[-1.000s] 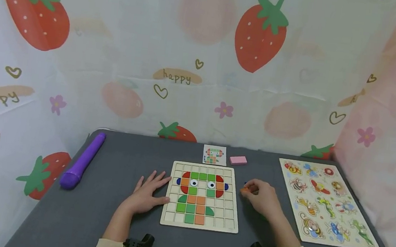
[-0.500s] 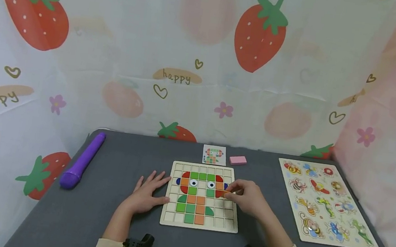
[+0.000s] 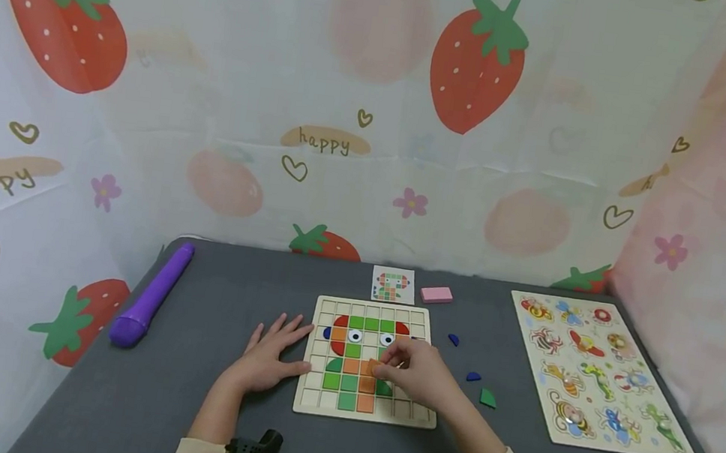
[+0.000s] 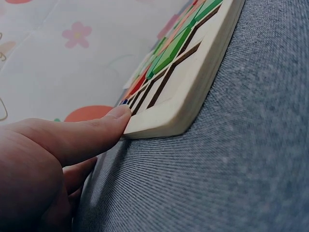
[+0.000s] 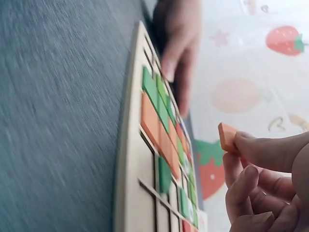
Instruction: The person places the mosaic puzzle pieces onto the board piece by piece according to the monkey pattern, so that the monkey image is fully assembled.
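Observation:
A wooden grid board [image 3: 315, 398] lies mid-table, with green, orange, red and blue tiles set in its squares. My right hand [image 3: 421, 373] is over the right half of the board and pinches an orange tile [image 5: 227, 137] between thumb and fingers. In the right wrist view this tile is raised off the board. My left hand [image 3: 268, 358] lies with fingers spread at the board's left edge, its thumb [image 4: 118, 113] touching the rim. Right of the board are a green quarter-round tile [image 3: 488, 398] and two small blue pieces, one of them a blue half-round tile [image 3: 474, 376].
A small pattern card [image 3: 394, 285] and a pink block [image 3: 436, 294] lie behind the board. On the right is a white board with insect pictures [image 3: 603, 377]. A purple toy microphone [image 3: 153, 295] lies at the left edge of the dark table [image 3: 130, 409].
My right hand has carried the orange tile leftward from beside the board to over its middle, uncovering the loose blue and green pieces. My left hand has stayed in place.

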Action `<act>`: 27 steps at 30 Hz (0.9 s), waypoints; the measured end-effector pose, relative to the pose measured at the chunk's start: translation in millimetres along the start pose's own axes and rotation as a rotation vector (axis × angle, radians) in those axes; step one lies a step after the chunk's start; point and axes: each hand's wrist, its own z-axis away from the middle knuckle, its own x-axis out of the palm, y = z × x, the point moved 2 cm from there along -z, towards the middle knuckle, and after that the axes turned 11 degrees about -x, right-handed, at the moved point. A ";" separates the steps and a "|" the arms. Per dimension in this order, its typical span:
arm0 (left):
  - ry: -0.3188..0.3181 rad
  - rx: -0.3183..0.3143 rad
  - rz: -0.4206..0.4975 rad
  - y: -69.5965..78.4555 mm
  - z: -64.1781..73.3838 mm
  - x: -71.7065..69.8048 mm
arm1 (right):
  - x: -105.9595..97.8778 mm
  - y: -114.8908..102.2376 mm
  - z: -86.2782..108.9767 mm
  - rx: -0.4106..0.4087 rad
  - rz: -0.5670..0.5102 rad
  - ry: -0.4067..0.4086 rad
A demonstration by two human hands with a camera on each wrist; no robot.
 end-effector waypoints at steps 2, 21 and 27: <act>0.000 -0.001 -0.002 -0.2 0.4 0.1 | 7.6 -1.7 -0.5 -0.027 0.000 -0.020; -0.011 0.004 -0.014 -0.6 -0.9 -0.7 | 58.3 -16.9 -12.1 -0.123 0.128 -0.096; -0.015 0.009 -0.016 0.2 0.4 -2.4 | 66.0 -17.3 -14.2 -0.126 0.215 -0.122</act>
